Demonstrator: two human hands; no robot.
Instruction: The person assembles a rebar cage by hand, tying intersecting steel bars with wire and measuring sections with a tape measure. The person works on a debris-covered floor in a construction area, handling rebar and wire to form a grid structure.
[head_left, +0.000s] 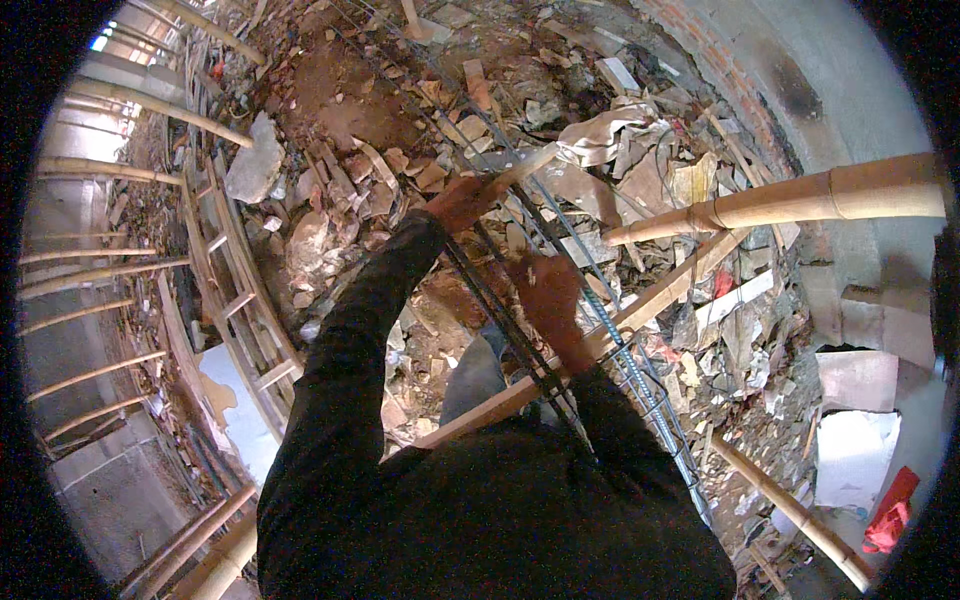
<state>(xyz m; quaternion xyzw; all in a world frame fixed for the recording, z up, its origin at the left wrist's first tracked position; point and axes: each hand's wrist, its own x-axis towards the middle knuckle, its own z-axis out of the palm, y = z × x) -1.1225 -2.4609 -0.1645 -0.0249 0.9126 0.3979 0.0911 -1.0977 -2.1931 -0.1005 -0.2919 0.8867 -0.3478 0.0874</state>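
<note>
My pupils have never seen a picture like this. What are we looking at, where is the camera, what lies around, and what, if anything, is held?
There is no robot here: these are a person's bare hands, in dark sleeves. A wide fisheye camera on the head looks down, so straight edges bend.

The left hand is at the long steel bars; the right hand, in shadow, is beside them. Whether either grips anything is unclear.

A timber beam crosses the bars. Rubble covers the ground, with a ladder at left.
</note>
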